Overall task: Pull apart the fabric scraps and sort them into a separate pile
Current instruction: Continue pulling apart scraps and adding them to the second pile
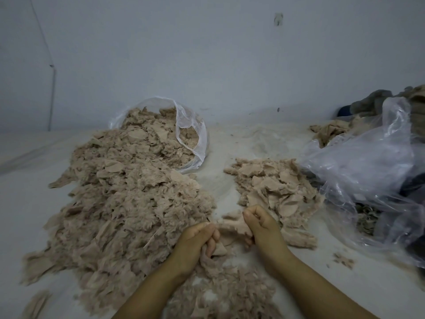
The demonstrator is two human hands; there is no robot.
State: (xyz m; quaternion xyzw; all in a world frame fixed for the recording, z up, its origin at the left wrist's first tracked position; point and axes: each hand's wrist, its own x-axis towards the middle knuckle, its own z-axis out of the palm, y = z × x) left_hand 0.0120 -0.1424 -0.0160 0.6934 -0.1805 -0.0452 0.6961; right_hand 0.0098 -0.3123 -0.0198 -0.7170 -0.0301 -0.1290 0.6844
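A big heap of beige fabric scraps (128,203) spills from a clear plastic bag (193,132) across the left of the white surface. A smaller pile of flat beige scraps (276,187) lies to the right of centre. Between them, near the front, my left hand (195,242) and my right hand (262,224) each grip one end of the same beige scrap (232,229), which stretches between them. Both hands have their fingers curled round the fabric. More fluffy scraps (230,286) lie under my forearms.
A crumpled clear plastic bag (368,171) lies at the right, with dark and beige cloth (377,104) behind it. A bare strip of white surface (218,157) runs between the two piles. A pale wall stands behind. A small stray tuft (343,260) lies at the right front.
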